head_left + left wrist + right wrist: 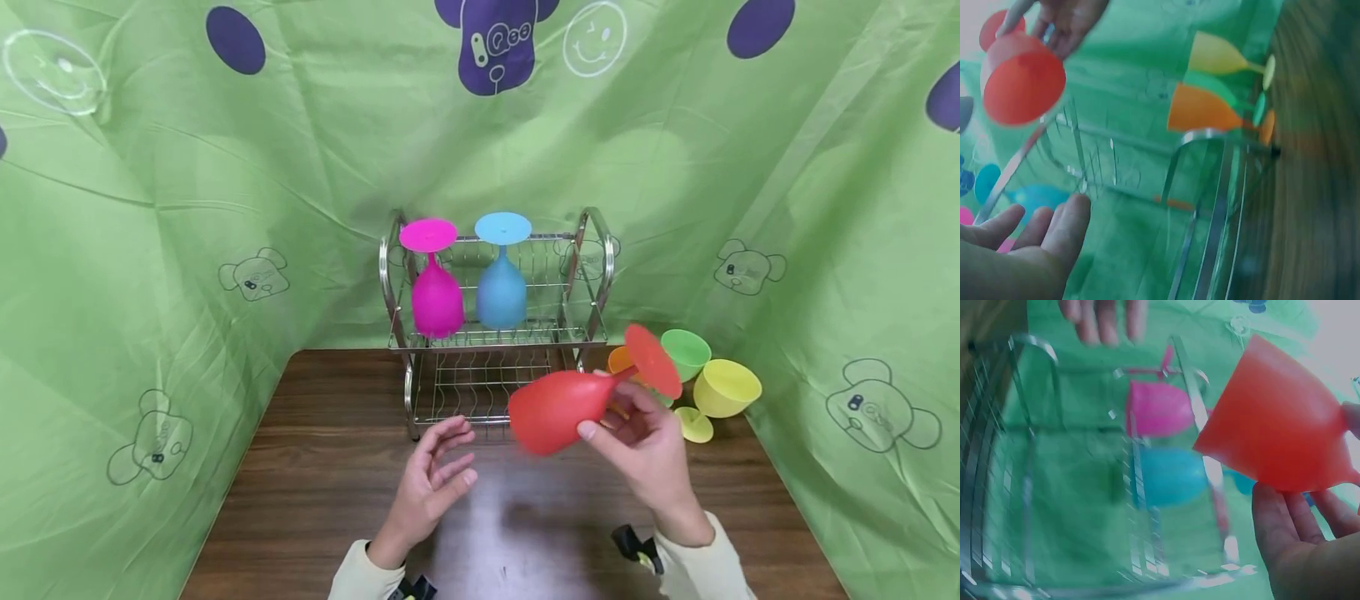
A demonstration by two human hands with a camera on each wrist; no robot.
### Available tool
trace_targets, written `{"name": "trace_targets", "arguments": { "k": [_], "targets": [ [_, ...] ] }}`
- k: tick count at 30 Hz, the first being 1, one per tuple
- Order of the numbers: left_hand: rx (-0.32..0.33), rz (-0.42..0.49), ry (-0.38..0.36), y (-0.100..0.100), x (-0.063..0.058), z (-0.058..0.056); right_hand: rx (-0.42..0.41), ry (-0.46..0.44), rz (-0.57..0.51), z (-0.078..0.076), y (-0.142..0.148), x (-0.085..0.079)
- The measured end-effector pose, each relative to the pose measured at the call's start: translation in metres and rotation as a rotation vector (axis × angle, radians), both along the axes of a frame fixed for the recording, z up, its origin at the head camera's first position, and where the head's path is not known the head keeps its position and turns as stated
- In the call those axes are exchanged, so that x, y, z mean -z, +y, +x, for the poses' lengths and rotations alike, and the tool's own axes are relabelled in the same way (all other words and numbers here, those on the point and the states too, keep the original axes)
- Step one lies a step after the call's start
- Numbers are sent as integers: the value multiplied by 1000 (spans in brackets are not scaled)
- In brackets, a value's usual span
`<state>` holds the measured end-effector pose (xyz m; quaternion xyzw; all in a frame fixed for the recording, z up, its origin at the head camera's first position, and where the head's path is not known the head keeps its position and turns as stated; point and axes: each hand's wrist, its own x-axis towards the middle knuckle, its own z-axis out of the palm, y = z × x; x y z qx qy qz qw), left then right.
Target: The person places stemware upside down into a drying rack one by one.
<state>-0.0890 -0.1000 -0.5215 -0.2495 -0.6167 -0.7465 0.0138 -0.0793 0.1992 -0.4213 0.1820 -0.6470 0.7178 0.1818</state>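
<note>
My right hand point(648, 450) holds a red goblet point(562, 408) by the lower bowl near the stem, in front of the rack's right part. The goblet is tilted, its foot up to the right and its mouth down to the left. In the right wrist view, fingers and thumb lie on either side of the red bowl point(1285, 419). My left hand point(431, 483) hovers left of the goblet with loosely bent fingers and nothing in them. A pink goblet point(437, 300) and a blue goblet point(502, 292) stand upside down on the upper tier of the metal dish rack point(495, 340).
Right of the rack stand a yellow goblet point(727, 389), a green goblet point(686, 354) and an orange goblet point(619, 359), upright on the brown wooden table point(300, 500) and partly hidden by the red goblet and right hand. Green printed cloth point(337, 125) encloses the table.
</note>
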Motion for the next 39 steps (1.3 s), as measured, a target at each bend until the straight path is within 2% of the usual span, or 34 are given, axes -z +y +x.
{"name": "trace_targets", "arguments": {
  "k": [6, 9, 12, 15, 20, 26, 32, 35, 39],
  "targets": [
    [-312, -202, -71, -24, 3, -15, 103, -6, 113, -19, 17, -41],
    [-456, -304, -80, -37, 7, -25, 170, -7, 208, -30, 21, -60],
    [-566, -384, -74, -49, 14, -36, 247, -30, 331, -44, 22, -76],
    [-644, -463, -65, -57, 24, -44, 303, -75, 449, -60, 22, -87],
    [-720, -560, -48, -63, 43, -51, 340, -111, 557, -89, 23, -92],
    [-778, -556, -21, -68, 59, -59, 343, -162, 613, -119, 19, -94],
    [-797, -524, -20, -70, 63, -69, 367, -110, 713, -134, 5, -99],
    [-786, -514, -35, -68, 63, -75, 391, -63, 787, -143, -3, -100],
    [-769, -510, -65, -63, 63, -81, 416, -43, 862, -153, -13, -98]
  ]
}}
